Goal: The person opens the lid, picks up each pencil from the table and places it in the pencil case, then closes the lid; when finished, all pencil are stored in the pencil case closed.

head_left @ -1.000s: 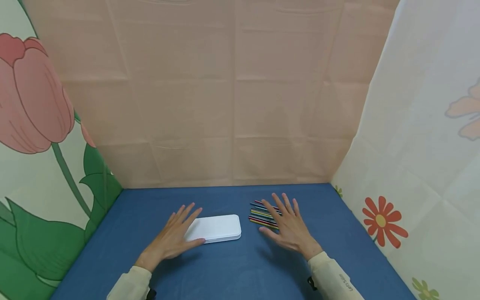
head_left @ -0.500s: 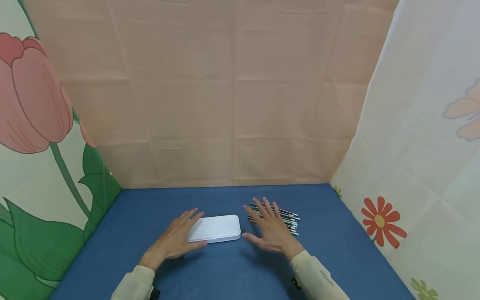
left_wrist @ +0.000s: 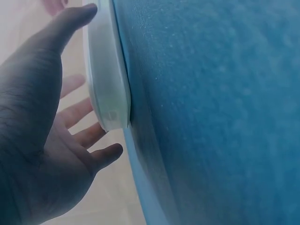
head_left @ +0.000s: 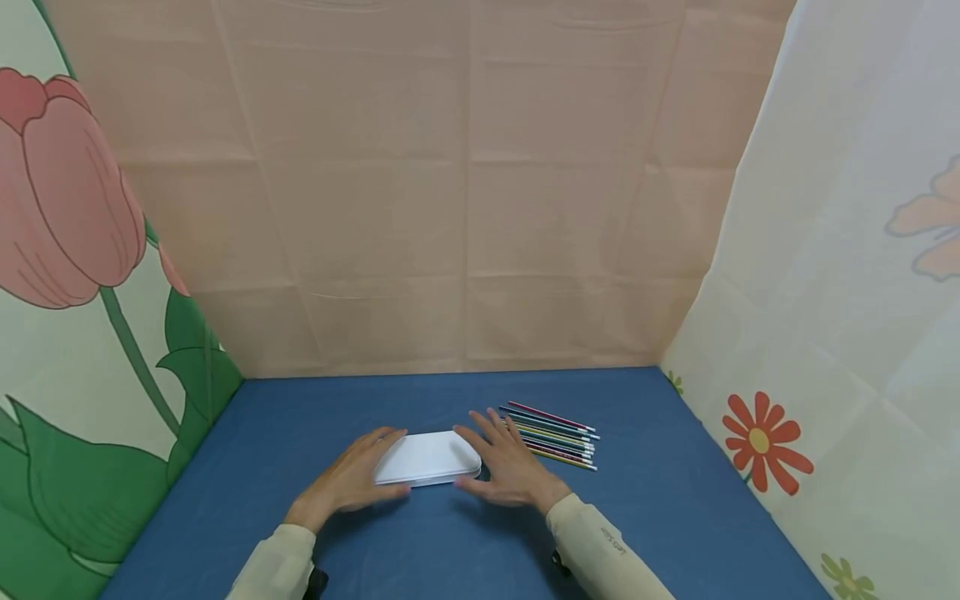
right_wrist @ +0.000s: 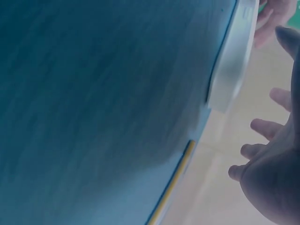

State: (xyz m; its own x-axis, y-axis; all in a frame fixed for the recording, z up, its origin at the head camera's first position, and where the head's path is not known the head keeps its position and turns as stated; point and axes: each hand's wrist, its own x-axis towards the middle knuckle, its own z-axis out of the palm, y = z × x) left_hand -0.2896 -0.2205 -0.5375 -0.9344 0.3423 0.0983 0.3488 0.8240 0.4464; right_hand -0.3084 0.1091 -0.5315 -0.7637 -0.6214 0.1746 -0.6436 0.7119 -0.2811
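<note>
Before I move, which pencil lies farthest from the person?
The red pencil along the back of the row. No pencil lies behind it; the other pencils are all closer to the person.

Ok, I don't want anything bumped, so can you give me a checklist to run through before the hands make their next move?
1. White case lying flat on the blue table: ok.
2. Coloured pencils apart from the case: ok, they lie loose to its right.
3. Left hand at the case's left end: ok, fingers spread around it; firm contact, cannot tell.
4. Right hand gripping the case: not ok, it is open by the right end, with a gap showing in the right wrist view.
5. Contents of the case: cannot tell, its top hides them.
</note>
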